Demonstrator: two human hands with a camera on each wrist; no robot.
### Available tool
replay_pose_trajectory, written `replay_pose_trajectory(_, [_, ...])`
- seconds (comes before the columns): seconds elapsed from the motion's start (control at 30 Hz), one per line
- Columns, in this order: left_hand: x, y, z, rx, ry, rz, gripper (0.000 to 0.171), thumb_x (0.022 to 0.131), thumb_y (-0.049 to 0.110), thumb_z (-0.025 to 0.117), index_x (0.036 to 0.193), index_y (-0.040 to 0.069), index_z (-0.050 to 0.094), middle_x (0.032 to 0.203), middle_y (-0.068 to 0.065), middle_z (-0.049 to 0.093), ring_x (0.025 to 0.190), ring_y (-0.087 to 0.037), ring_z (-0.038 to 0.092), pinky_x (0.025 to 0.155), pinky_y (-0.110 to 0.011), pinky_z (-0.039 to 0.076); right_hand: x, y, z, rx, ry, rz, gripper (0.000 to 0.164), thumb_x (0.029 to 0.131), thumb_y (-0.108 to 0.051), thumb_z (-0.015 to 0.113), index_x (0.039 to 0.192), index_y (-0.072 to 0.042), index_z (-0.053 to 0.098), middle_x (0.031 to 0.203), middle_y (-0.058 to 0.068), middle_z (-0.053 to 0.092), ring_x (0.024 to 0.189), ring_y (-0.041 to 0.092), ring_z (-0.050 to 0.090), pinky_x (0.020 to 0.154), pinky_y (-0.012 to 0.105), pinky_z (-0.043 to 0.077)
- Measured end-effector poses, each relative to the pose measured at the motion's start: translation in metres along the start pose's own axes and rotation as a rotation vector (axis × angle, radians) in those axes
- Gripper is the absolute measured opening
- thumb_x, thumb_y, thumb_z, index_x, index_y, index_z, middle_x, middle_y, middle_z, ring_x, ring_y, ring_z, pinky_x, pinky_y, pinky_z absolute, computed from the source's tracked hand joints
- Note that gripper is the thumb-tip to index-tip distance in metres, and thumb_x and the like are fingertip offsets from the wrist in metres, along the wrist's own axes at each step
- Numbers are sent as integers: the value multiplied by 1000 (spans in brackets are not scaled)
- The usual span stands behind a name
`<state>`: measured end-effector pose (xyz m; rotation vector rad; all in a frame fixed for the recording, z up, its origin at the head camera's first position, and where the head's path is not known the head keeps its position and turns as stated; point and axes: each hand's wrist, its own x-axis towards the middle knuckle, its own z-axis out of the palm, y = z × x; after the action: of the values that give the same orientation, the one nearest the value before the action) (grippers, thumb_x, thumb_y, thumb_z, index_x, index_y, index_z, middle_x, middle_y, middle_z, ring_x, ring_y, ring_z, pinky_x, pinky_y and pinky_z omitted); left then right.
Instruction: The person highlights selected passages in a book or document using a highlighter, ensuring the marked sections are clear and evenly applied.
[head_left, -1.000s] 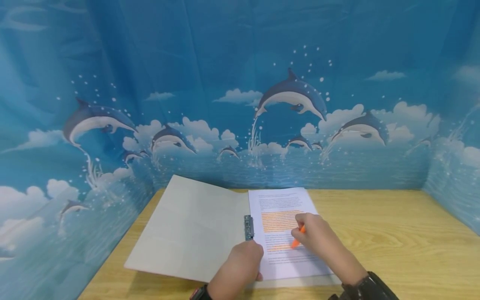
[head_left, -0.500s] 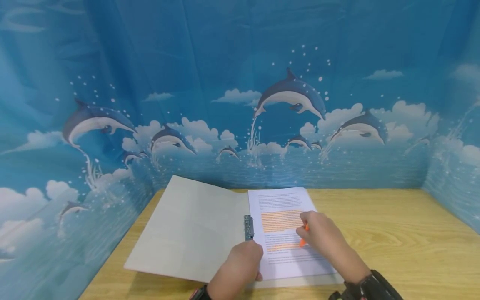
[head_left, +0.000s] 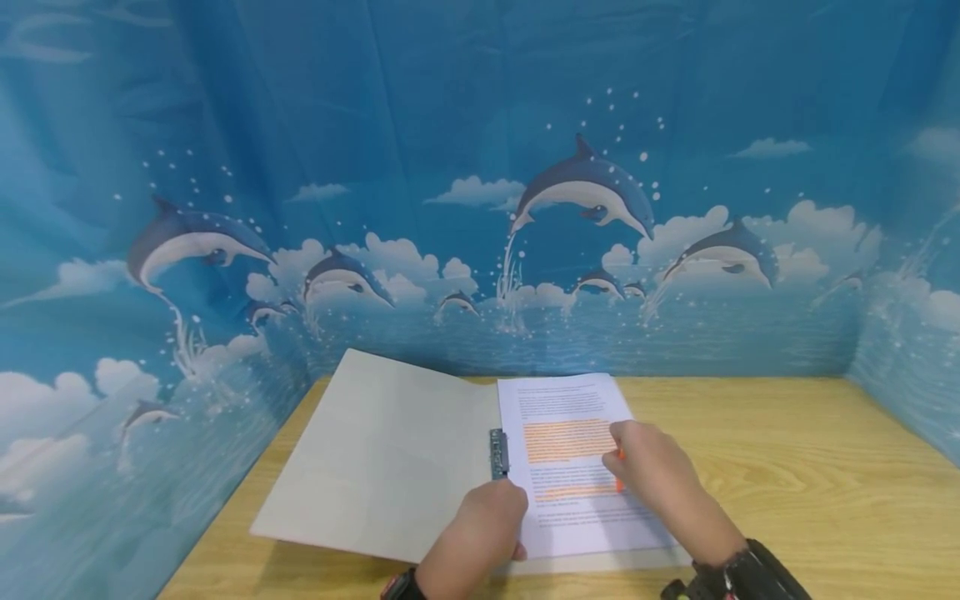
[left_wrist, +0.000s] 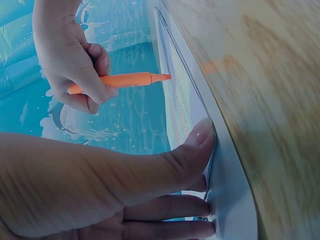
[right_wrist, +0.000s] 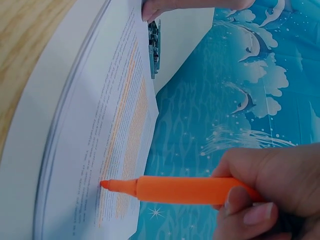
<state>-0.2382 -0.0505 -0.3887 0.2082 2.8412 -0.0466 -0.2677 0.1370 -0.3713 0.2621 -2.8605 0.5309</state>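
Note:
My right hand (head_left: 652, 462) holds an orange highlighter (right_wrist: 172, 190), gripped between thumb and fingers. The tip is right at a line of printed text, toward the right side of the page. Above it, a whole paragraph on the paper (head_left: 570, 542) is marked orange, and orange also runs along lines below that block. My left hand (head_left: 483, 521) rests on the lower left of the sheets, its thumb and extended fingers (left_wrist: 170, 207) pressing near the edge. The paper lies in an open pale folder (head_left: 375, 458) with a metal clip (head_left: 497, 454) by the spine.
The folder lies on a wood-grain table (head_left: 810, 467), its left cover raised somewhat off the surface. A blue curtain (head_left: 450, 125) printed with dolphins hangs behind and at both sides. Dark bands (head_left: 738, 575) circle the wrists.
The right hand and highlighter have moved to the right along the text, and the orange line on the page reaches further right. The left hand stays in place.

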Motion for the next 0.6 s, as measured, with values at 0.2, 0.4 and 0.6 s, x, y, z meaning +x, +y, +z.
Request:
replay_pose_trajectory(0.2, [-1,0,-1,4,7,7,39,61,29,82,90,7,68,72,-5,64,59,-16,53,61,-26,51,1,5,-1,-15,-2,13,28,73,-9,65,58,-11,42,51,2,42,46,16,37,42,27,28])
replay_pose_trajectory(0.4, [-3,-1,0,7,28,23,39,61,29,82,91,7,68,72,-5,63,59,-16,52,60,-25,50,1,7,-5,-31,-32,42,24,75,-11,67,61,-10,47,53,3,45,47,17,40,43,28,31])
replay_pose_trajectory(0.6, [-3,-1,-1,7,27,24,39,61,29,82,90,7,68,73,-5,63,59,-16,52,60,-25,50,1,8,-7,-54,-35,55,22,75,-10,66,62,-9,48,53,3,46,47,17,40,42,28,31])
